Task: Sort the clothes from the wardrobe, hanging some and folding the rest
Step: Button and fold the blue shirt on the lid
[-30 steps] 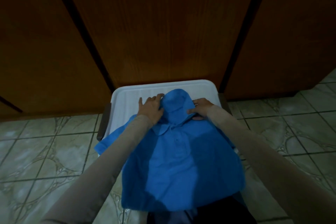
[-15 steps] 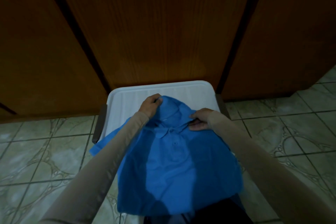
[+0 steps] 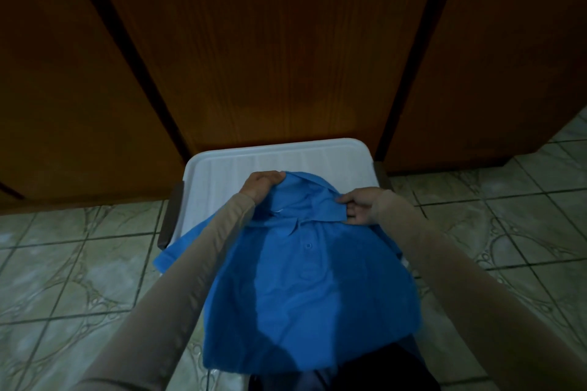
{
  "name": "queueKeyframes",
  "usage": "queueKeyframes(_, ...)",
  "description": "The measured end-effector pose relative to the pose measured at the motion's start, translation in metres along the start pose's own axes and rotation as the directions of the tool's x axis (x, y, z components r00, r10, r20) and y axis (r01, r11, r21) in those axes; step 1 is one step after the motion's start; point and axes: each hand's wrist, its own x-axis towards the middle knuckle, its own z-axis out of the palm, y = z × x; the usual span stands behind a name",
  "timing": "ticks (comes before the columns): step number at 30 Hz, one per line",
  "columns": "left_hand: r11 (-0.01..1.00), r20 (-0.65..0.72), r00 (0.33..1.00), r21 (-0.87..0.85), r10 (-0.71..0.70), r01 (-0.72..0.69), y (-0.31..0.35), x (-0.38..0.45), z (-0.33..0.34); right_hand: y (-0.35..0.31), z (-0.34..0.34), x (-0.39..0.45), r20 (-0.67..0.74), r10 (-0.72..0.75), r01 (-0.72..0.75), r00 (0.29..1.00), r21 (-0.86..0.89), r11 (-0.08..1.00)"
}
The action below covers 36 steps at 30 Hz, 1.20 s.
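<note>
A blue polo shirt (image 3: 305, 289) lies front up on a white plastic lid (image 3: 222, 168), with its collar at the far end and its hem hanging toward me. My left hand (image 3: 260, 184) grips the left side of the collar with curled fingers. At the collar's right tip, my right hand (image 3: 359, 205) pinches the fabric. One short sleeve (image 3: 171, 254) spills over the lid's left edge.
Closed brown wooden wardrobe doors (image 3: 270, 51) rise right behind the lid. A dark handle (image 3: 170, 219) juts from the bin's left side. Patterned greenish floor tiles (image 3: 73, 279) surround it on both sides. Dark clothing (image 3: 349, 374) shows at the bottom edge.
Both hands went from pressing flat near the collar to gripping it. The right hand slid outward to the collar's right tip, and the collar is lifted and spread.
</note>
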Motion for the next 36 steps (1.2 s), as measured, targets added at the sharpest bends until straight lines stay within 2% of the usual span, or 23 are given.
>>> queueKeyframes(5,0.990,-0.034,0.990,-0.030,-0.140,0.139,-0.005,0.004,-0.008,0.004,0.006,-0.001,0.107,0.029,-0.017,0.994,-0.112,0.994)
queueKeyframes(9,0.966,0.013,0.980,-0.169,-0.196,0.196,-0.005,0.003,-0.010,0.007,0.010,0.000,0.115,-0.020,0.030,0.993,-0.083,0.996)
queueKeyframes(14,0.947,0.032,0.978,-0.246,-0.205,0.207,-0.003,0.003,-0.007,0.008,0.009,-0.003,0.123,-0.084,0.086,0.989,-0.011,0.996)
queueKeyframes(21,0.914,0.097,0.973,-0.334,-0.210,0.230,0.000,0.002,-0.003,0.008,0.014,-0.004,0.037,-0.151,0.145,0.988,0.117,0.982)
queueKeyframes(23,0.902,0.095,0.973,-0.366,-0.209,0.230,0.000,0.001,-0.003,0.007,0.015,-0.004,0.034,-0.189,0.185,0.981,0.104,0.977)
queueKeyframes(27,0.906,0.089,0.975,-0.362,-0.203,0.221,0.001,0.000,-0.007,0.008,0.015,-0.002,0.111,-0.230,0.226,0.967,0.043,0.973)
queueKeyframes(32,0.935,0.006,0.980,-0.297,-0.201,0.194,-0.003,0.002,-0.011,0.010,0.011,-0.004,0.122,-0.284,0.267,0.951,0.135,0.954)
queueKeyframes(34,0.958,-0.012,0.982,-0.225,-0.186,0.179,-0.003,0.003,-0.009,0.010,0.010,-0.005,0.102,-0.285,0.266,0.953,0.166,0.950)
queueKeyframes(36,0.991,-0.016,0.993,-0.074,-0.113,0.112,0.001,0.001,-0.007,0.009,0.008,-0.008,0.072,-0.289,0.273,0.955,0.175,0.946)
